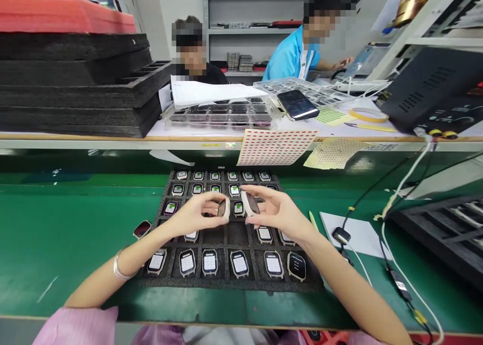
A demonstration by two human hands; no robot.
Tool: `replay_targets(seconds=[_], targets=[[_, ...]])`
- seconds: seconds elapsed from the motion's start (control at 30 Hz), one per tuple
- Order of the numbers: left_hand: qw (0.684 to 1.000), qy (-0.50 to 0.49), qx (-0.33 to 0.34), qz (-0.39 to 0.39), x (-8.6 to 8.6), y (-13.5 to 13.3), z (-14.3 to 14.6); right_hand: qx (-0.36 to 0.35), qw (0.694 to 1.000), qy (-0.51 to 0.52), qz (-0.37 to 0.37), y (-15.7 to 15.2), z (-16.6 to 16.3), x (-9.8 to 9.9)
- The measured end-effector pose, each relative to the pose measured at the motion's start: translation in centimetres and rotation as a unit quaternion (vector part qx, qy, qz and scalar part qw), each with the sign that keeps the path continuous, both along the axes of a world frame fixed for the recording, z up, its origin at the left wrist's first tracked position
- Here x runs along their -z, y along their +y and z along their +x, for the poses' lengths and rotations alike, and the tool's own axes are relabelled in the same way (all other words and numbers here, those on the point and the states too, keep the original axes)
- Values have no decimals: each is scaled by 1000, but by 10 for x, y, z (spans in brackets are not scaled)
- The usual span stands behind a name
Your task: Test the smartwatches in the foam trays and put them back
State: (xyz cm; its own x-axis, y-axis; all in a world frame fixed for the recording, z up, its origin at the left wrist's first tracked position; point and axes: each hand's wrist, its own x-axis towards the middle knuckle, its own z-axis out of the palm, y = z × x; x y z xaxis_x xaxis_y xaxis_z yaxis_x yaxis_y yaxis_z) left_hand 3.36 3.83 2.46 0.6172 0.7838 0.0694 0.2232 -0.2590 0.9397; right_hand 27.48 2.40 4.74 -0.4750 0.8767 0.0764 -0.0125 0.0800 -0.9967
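Between the thumb and fingers of my left hand (204, 211) is a smartwatch (224, 209), tilted on edge. My right hand (277, 209) grips a second smartwatch (249, 204), its pale case turned toward the first one. The two watches are held apart, above a black foam tray (237, 233). Rows of strapless watches lie in the tray's compartments, many with lit screens, such as the front-row watch (240, 263). Two compartments below my hands hold nothing. My forearms and hands hide part of the tray.
A lone watch (142, 229) lies left of the tray. To the right are a white pad (362, 234), a charging puck (341, 235) and cables. A raised shelf carries black foam trays (75, 98) and a phone (298, 105). Two people sit beyond it.
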Motion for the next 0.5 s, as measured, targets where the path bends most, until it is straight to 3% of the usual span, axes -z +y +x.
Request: replay_targets(seconds=[0.07,0.17,0.33,0.5], targets=[[976,-189,-56,-90,-15,-4,4,39,998,54,-18,-3,-5,-9],[939,-301,-111,-121,-28,-10,8,62,995,68,-32,-9,-13,-11],[908,-320,-80,-258,-24,-18,10,54,995,62,-48,-15,-22,-1],[902,-300,-81,-301,-20,-22,14,93,994,52,-17,-17,-26,4]])
